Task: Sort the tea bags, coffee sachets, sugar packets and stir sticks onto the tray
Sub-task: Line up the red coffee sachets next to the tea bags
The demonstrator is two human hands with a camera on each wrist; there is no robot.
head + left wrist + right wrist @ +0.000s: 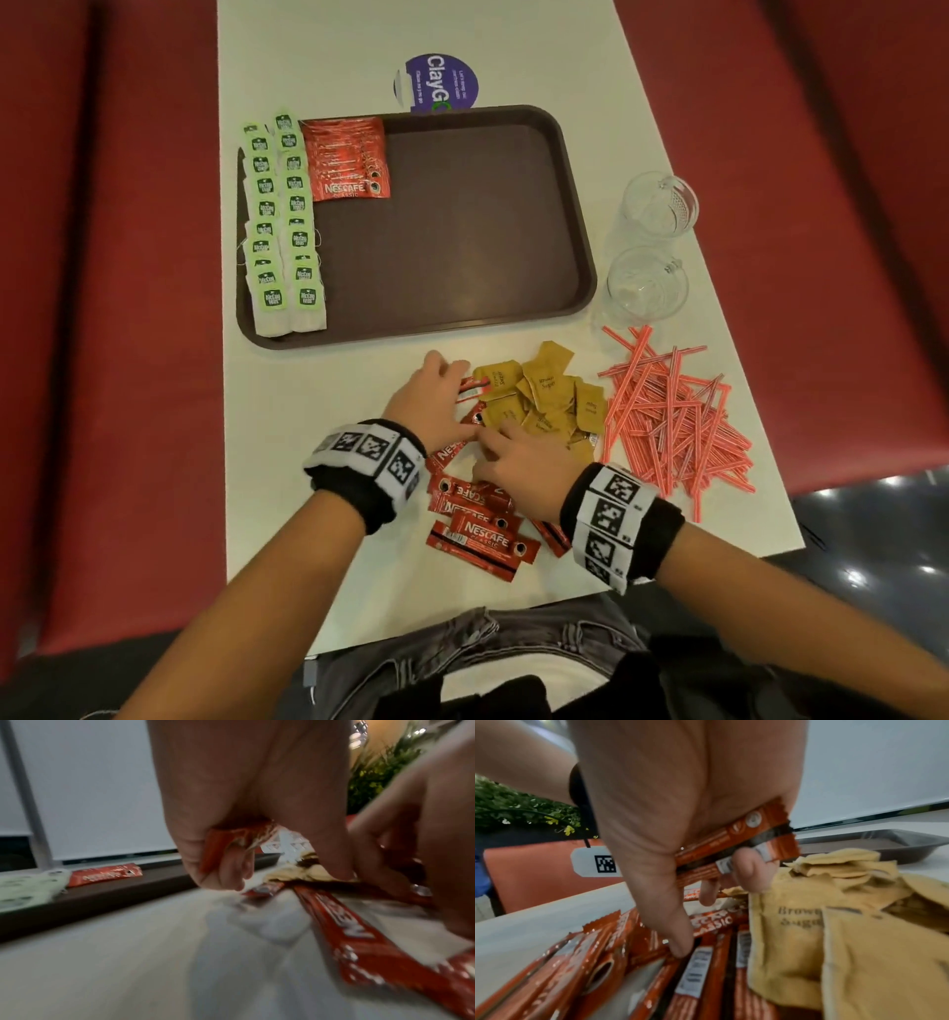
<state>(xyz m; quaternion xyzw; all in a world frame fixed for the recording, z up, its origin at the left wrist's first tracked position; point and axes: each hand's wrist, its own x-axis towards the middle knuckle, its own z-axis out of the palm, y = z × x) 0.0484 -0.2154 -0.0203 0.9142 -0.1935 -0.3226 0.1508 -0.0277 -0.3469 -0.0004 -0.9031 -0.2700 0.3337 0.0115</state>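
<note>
Both hands work the loose coffee sachets (477,519) near the table's (318,411) near edge, just in front of the tray (462,231).

Left hand (431,401): fingers curled round a red sachet, seen clearly in the left wrist view, its end tucked under the palm (223,845). Right hand (518,473): fingers curled on a small bunch of sachets (734,845) held against the palm, thumb tip pressing down into the pile beneath.

On the tray: tea bags (282,221) in two rows along the left edge, some overhanging the rim at the far left corner. A fanned row of coffee sachets (349,159) sits just beside them at the far edge. The rest of the tray floor is bare.

Still on the table: brown sugar packets (544,406) heaped just right of the hands, touching the coffee pile. Stir sticks (672,416) lie in a tangled heap by the right edge. Two glass mugs (652,246) stand to the right of the tray.

Handling, judged: sachets look light, thin, glossy foil, likely slippery when stacked, so a bunch may fan out or slip. Best pinched across the middle or squared up at the crimped ends. Sugar packets look like soft paper, easy to crease. Sticks are thin and light, probably easier gathered as a bundle than singly.
</note>
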